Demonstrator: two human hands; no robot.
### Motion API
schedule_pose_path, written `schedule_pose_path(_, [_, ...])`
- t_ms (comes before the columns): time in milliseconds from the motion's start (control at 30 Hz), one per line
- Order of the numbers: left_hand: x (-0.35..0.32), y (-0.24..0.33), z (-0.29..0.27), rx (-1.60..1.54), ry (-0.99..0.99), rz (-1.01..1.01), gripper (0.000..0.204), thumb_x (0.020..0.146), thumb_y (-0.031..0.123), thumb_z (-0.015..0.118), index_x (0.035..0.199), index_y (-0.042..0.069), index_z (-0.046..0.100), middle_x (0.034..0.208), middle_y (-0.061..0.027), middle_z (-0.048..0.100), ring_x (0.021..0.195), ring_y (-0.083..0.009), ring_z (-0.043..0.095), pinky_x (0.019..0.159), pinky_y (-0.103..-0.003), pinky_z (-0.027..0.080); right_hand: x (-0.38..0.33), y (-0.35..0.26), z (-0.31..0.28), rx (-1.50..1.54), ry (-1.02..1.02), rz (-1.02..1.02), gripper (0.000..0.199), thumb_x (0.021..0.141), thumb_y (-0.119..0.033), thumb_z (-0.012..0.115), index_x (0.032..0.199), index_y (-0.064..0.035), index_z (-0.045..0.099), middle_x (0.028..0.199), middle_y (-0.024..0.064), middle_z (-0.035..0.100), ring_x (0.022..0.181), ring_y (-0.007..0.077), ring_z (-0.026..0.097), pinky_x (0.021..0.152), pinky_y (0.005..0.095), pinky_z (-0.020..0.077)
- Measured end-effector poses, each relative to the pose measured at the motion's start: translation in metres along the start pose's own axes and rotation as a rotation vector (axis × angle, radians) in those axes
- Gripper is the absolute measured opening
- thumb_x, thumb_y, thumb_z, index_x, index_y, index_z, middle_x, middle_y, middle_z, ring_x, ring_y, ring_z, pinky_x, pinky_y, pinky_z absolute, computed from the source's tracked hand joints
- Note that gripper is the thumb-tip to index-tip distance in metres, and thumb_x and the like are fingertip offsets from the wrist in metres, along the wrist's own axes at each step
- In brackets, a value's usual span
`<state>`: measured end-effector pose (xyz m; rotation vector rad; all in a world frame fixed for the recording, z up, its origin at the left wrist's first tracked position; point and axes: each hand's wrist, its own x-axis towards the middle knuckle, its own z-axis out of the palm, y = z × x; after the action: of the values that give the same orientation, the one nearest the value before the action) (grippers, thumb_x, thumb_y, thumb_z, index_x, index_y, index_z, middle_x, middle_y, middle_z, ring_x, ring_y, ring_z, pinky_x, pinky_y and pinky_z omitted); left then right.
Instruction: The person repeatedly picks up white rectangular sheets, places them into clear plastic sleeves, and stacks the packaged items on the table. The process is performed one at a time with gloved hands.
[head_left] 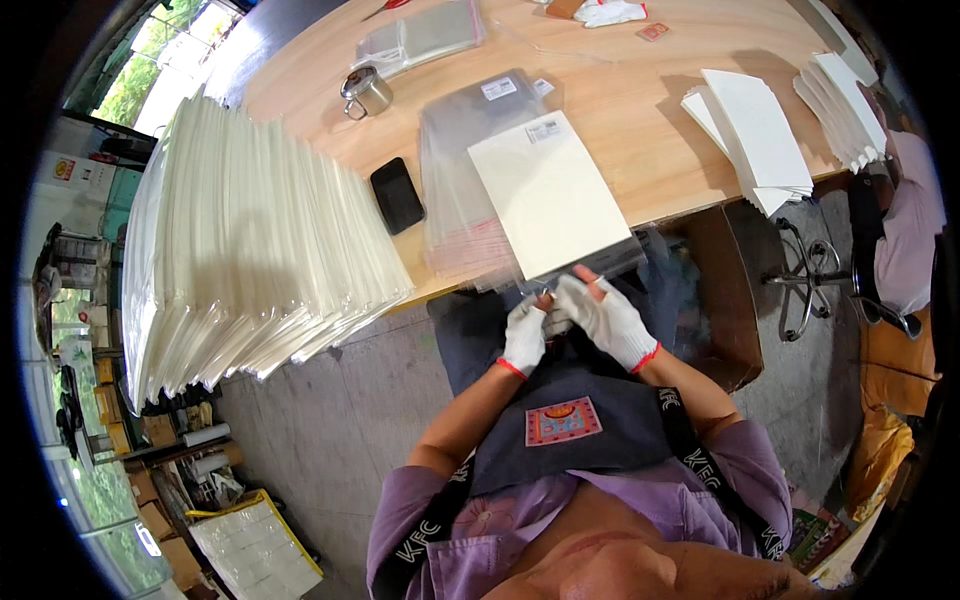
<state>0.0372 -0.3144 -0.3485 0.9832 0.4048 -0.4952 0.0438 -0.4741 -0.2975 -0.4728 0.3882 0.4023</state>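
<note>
Both my hands wear white gloves with red cuffs and bare fingertips, close together just below the table's near edge. My left hand [525, 336] has its fingers bent in a pinch; what is in them is hidden. My right hand [610, 322] touches it, some fingers curled toward the left and a bare fingertip pointing up at the edge. Right above them lies a cream-white board [550, 195] with a small label at its far end, apparently in a clear plastic sleeve whose near end overhangs the edge. A stack of clear sleeves [450, 150] lies partly under it.
A tall stack of sleeved white boards [260, 240] fills the table's left. Beside it are a black phone [397, 195] and a metal mug [366, 92]. White board stacks [755, 135] stand at the right edge. A cardboard box [730, 300] sits below; another person [905, 220] is at far right.
</note>
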Motion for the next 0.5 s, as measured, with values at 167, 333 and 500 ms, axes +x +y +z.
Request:
schedule_pose_path(167, [-0.013, 0.028, -0.006, 0.201, 0.011, 0.009, 0.037, 0.087, 0.032, 0.058, 0.107, 0.001, 0.054, 0.096, -0.0091, 0.062, 0.081, -0.0165, 0.062, 0.067, -0.029, 0.053, -0.011, -0.022, 0.030, -1.110, -0.264, -0.130, 0.025, 0.086, -0.017, 0.057, 0.108, -0.0062, 0.058, 0.087, 0.0054, 0.064, 0.067, 0.0141, 0.060, 0.060, 0.0275, 0.0492])
schedule_pose_path(333, [-0.009, 0.041, -0.017, 0.195, 0.063, 0.070, 0.032, 0.089, 0.031, 0.056, 0.098, 0.000, 0.055, 0.094, -0.0146, 0.064, 0.074, -0.0180, 0.063, 0.065, -0.029, 0.053, 0.050, -0.064, 0.026, -2.345, -0.199, -1.060, 0.027, 0.073, -0.017, 0.061, 0.099, -0.0162, 0.058, 0.106, 0.0044, 0.056, 0.082, 0.0267, 0.058, 0.067, 0.0371, 0.0496])
schedule_pose_path(500, [-0.011, 0.050, -0.023, 0.268, 0.043, -0.009, 0.033, 0.089, 0.031, 0.055, 0.098, -0.002, 0.056, 0.095, -0.0154, 0.064, 0.077, -0.0205, 0.064, 0.067, -0.032, 0.053, 0.046, -0.069, 0.047, -2.348, -0.215, -0.974, 0.024, 0.072, -0.020, 0.065, 0.095, -0.0144, 0.060, 0.107, 0.0053, 0.057, 0.084, 0.0266, 0.059, 0.066, 0.0363, 0.0494])
